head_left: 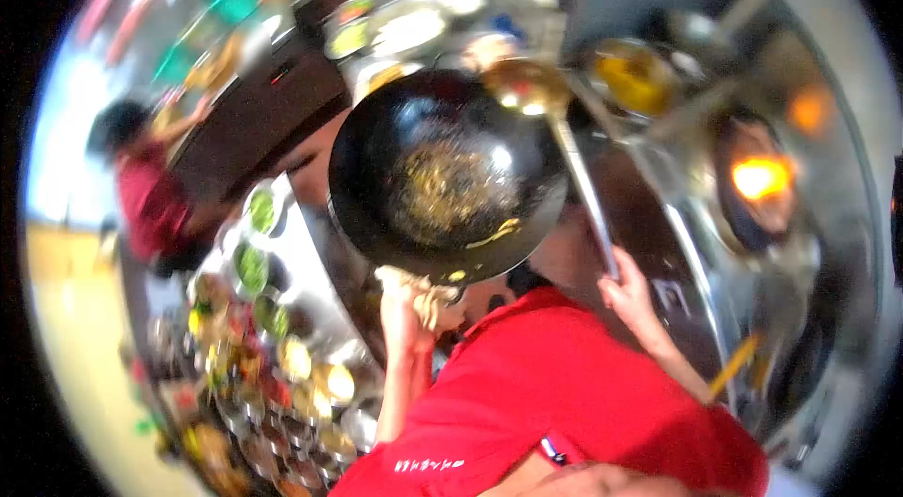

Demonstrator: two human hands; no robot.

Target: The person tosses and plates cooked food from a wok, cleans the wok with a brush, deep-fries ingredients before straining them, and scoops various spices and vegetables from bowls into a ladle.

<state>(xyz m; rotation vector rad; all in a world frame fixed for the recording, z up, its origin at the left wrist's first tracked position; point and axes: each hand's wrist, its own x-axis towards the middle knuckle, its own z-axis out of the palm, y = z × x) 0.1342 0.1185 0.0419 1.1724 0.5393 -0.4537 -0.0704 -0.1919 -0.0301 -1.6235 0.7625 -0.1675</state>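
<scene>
My left hand (403, 316) is closed around a pale cloth (414, 288) at the near rim of a black wok (376, 149), holding it up in front of my body. Browned scraps of food (451, 185) cling to the wok's inside, and a few pale strips lie near its lower right. With my right hand (628, 292) I grip the long metal handle of a ladle (585, 179). Its bowl lies over the wok's far right rim; whether the two touch I cannot tell.
To the right, a flame (762, 177) burns at a stove. A pan of yellow food (635, 76) stands at the upper right. Bowls of chopped greens (252, 268) and several small containers line the left counter (310, 281). Another person (155, 191) works at far left.
</scene>
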